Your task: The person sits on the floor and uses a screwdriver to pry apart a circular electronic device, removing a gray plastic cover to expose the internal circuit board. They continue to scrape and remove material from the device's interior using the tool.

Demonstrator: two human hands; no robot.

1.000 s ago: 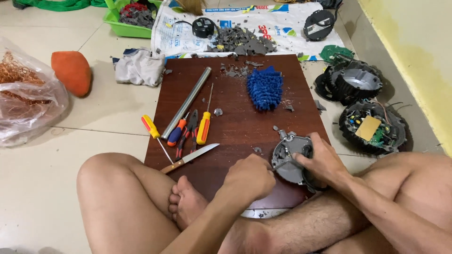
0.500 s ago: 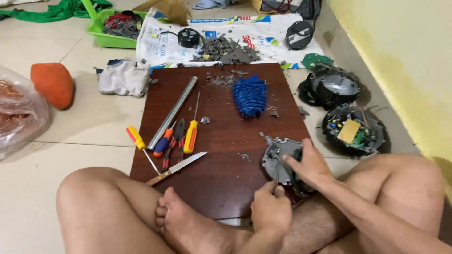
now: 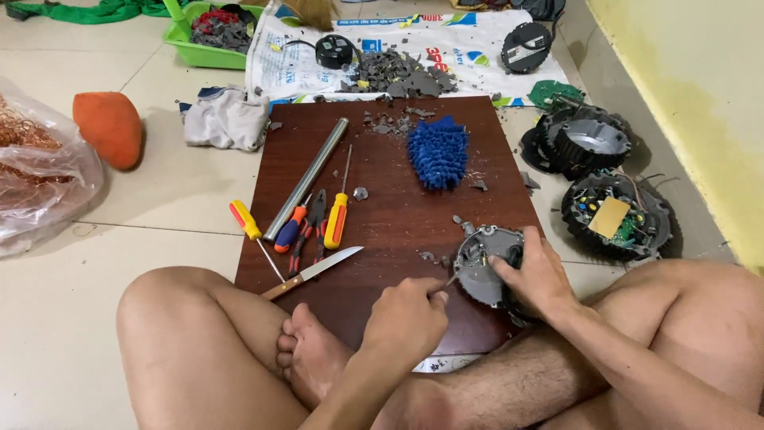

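We sit cross-legged on the floor with a dark brown board (image 3: pixel 382 239) in front of us, and the round grey device (image 3: pixel 487 263) we are working on rests at its near right edge. Our right hand (image 3: pixel 537 275) is wrapped over the device's right side, fingers curled around its rim, pinning it down. Our left hand (image 3: pixel 404 320) is closed in a fist around a thin tool (image 3: pixel 451 279) whose tip points into the device's open face; what kind of tool it is we cannot tell. On the board lie a knife (image 3: pixel 312 272), pliers (image 3: pixel 309 229), two yellow screwdrivers (image 3: pixel 337 216), a metal tube (image 3: pixel 306 178) and a blue fluffy mitt (image 3: pixel 438 151). Two more opened black round housings (image 3: pixel 617 215) sit on the tiles to the right, near the yellow wall
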